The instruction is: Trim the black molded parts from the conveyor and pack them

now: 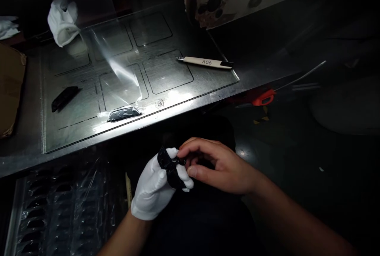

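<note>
Two hands work close together: the gloved left hand (pixel 151 188) pinches a black part (pixel 171 170) between its fingers; fingers of the bare right hand (pixel 218 165) curl beside it, whether pinching I cannot tell. Fine handling seems underway, calling for a steady left hold. Beyond, the tabletop (pixel 23 151) carries a pale-handled tool (pixel 204 62).

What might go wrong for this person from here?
The black part, held in front of the table, might slip from the gloved left hand and fall.
The bare right hand, close to it, might leave smudges.
The tool marked A06 lies with its tip uncovered, so might snag a reaching hand.
</note>
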